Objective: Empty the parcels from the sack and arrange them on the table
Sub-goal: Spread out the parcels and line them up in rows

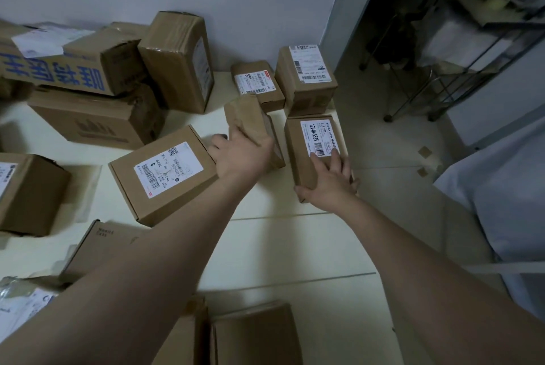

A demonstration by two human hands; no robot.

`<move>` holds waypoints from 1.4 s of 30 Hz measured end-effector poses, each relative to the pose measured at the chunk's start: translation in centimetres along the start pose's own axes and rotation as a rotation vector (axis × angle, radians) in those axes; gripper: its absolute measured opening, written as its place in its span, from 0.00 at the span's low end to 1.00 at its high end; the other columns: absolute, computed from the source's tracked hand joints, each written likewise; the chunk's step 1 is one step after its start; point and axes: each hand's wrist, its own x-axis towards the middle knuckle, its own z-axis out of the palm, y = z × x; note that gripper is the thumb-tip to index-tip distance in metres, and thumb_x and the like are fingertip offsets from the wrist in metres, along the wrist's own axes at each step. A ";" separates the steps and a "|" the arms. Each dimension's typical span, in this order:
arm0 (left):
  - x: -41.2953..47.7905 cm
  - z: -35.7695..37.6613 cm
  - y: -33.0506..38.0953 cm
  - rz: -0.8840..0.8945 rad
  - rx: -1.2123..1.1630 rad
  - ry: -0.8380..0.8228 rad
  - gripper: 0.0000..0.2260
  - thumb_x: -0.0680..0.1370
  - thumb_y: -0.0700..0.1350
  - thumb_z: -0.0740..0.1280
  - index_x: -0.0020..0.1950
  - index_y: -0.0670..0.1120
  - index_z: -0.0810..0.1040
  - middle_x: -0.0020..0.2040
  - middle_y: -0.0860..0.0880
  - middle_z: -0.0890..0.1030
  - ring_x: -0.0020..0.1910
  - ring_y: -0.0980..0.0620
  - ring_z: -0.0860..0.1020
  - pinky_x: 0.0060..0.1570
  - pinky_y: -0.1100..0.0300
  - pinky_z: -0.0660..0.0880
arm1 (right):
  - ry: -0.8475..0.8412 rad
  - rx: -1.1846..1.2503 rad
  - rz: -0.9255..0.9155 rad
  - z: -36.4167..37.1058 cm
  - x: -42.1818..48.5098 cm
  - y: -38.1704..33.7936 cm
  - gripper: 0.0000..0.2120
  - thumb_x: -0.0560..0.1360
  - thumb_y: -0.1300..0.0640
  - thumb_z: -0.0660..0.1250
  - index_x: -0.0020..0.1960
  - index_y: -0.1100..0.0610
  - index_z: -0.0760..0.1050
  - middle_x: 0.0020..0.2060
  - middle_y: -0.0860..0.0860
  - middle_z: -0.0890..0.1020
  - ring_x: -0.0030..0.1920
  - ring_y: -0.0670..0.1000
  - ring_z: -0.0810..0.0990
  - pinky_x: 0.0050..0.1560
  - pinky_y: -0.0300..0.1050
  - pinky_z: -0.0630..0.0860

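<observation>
Right box label [318,137] reads "12V4A-5525"; middle box label [168,169] shows "S".

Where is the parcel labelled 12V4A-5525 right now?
Head view, right edge of the table: the labelled parcel, gripped by the right hand, lies beside the tilted parcel the left hand holds.
</observation>
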 end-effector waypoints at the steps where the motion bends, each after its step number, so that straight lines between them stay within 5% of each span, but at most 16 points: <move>1: 0.2 -0.1 0.1 -0.003 -0.018 -0.004 0.33 0.74 0.62 0.61 0.73 0.45 0.62 0.66 0.38 0.67 0.65 0.37 0.68 0.63 0.46 0.70 | -0.002 0.008 -0.005 -0.1 0.0 0.0 0.42 0.72 0.35 0.66 0.78 0.41 0.46 0.78 0.51 0.38 0.77 0.59 0.34 0.73 0.68 0.46; 5: -0.3 -0.1 -0.2 0.080 -0.075 -0.038 0.25 0.77 0.56 0.57 0.68 0.41 0.64 0.56 0.40 0.77 0.50 0.40 0.76 0.47 0.51 0.74 | -0.009 0.061 -0.026 -0.8 -0.1 0.6 0.37 0.74 0.38 0.64 0.78 0.42 0.51 0.78 0.51 0.41 0.77 0.57 0.36 0.75 0.64 0.46; 8: -1.2 0.4 -1.4 0.138 -0.031 -0.043 0.15 0.82 0.46 0.54 0.65 0.39 0.65 0.57 0.38 0.78 0.51 0.36 0.75 0.45 0.53 0.67 | -0.006 0.088 -0.034 -1.1 -0.3 0.7 0.34 0.76 0.40 0.63 0.78 0.43 0.53 0.79 0.50 0.44 0.77 0.56 0.38 0.75 0.62 0.45; 11: -0.9 0.1 -2.3 0.191 -0.020 -0.002 0.20 0.82 0.45 0.56 0.73 0.41 0.61 0.67 0.38 0.72 0.65 0.38 0.71 0.57 0.50 0.68 | 0.068 0.073 -0.017 -1.3 -0.5 0.0 0.31 0.77 0.46 0.64 0.77 0.47 0.58 0.78 0.51 0.51 0.77 0.56 0.45 0.75 0.63 0.49; 13: -0.5 -1.0 -2.6 0.262 -0.053 0.095 0.26 0.82 0.46 0.59 0.78 0.43 0.56 0.75 0.40 0.63 0.74 0.41 0.61 0.70 0.50 0.61 | 0.274 0.133 -0.041 -1.8 -0.5 -1.1 0.27 0.76 0.55 0.63 0.74 0.51 0.63 0.76 0.52 0.60 0.75 0.56 0.54 0.73 0.60 0.57; 17: 1.1 -5.0 -3.4 0.284 -0.065 0.349 0.32 0.79 0.48 0.65 0.79 0.44 0.55 0.77 0.38 0.55 0.76 0.41 0.53 0.73 0.51 0.55 | 0.621 0.283 -0.229 -2.9 -0.5 -6.4 0.20 0.75 0.62 0.64 0.67 0.54 0.72 0.66 0.53 0.71 0.66 0.56 0.66 0.66 0.50 0.66; 22: 4.5 -10.8 -6.2 0.137 0.005 0.552 0.37 0.75 0.51 0.69 0.78 0.45 0.55 0.77 0.38 0.52 0.76 0.39 0.52 0.73 0.46 0.53 | 0.475 0.289 -0.467 -1.7 -1.1 -16.3 0.20 0.76 0.61 0.64 0.67 0.54 0.71 0.66 0.53 0.69 0.66 0.56 0.65 0.67 0.48 0.65; 27: 8.3 -16.9 -8.9 0.106 -0.006 0.620 0.41 0.73 0.57 0.70 0.79 0.50 0.52 0.78 0.39 0.48 0.76 0.37 0.50 0.73 0.41 0.52 | 0.343 0.182 -0.376 -3.4 0.4 -25.1 0.34 0.77 0.52 0.65 0.77 0.47 0.52 0.76 0.55 0.51 0.72 0.61 0.57 0.68 0.54 0.65; 30: 11.0 -20.1 -9.1 0.136 0.081 0.573 0.41 0.71 0.63 0.69 0.78 0.59 0.52 0.79 0.42 0.43 0.77 0.37 0.45 0.69 0.29 0.51 | 0.408 0.174 -0.356 -7.4 3.6 -30.2 0.36 0.76 0.51 0.65 0.77 0.40 0.50 0.77 0.55 0.44 0.73 0.64 0.55 0.68 0.59 0.65; 33: 13.3 -21.5 -9.5 0.267 0.184 0.446 0.33 0.70 0.65 0.69 0.73 0.63 0.62 0.80 0.48 0.42 0.78 0.41 0.38 0.66 0.24 0.49 | 0.345 0.132 -0.337 -9.5 6.9 -34.0 0.28 0.76 0.46 0.63 0.73 0.34 0.58 0.78 0.52 0.39 0.75 0.64 0.47 0.69 0.67 0.61; 36: 14.5 -21.1 -10.9 0.333 0.153 0.417 0.28 0.69 0.61 0.68 0.68 0.59 0.69 0.79 0.47 0.51 0.78 0.42 0.38 0.67 0.25 0.54 | 0.271 0.131 -0.203 -8.4 8.0 -35.6 0.20 0.76 0.39 0.62 0.68 0.35 0.64 0.78 0.54 0.43 0.75 0.66 0.48 0.67 0.73 0.58; 40: 14.6 -20.8 -12.7 0.346 0.082 0.465 0.29 0.66 0.56 0.70 0.65 0.54 0.70 0.76 0.43 0.57 0.78 0.39 0.42 0.69 0.30 0.57 | 0.495 0.150 -0.152 -6.8 7.0 -36.2 0.18 0.73 0.41 0.66 0.59 0.46 0.68 0.74 0.54 0.58 0.66 0.65 0.64 0.61 0.63 0.67; 42: 14.0 -20.7 -13.3 0.347 0.087 0.459 0.28 0.65 0.54 0.70 0.64 0.52 0.69 0.76 0.42 0.56 0.78 0.39 0.43 0.69 0.32 0.58 | 0.535 0.170 -0.109 -6.2 6.3 -36.1 0.24 0.71 0.43 0.68 0.62 0.50 0.66 0.75 0.55 0.56 0.67 0.64 0.64 0.61 0.62 0.67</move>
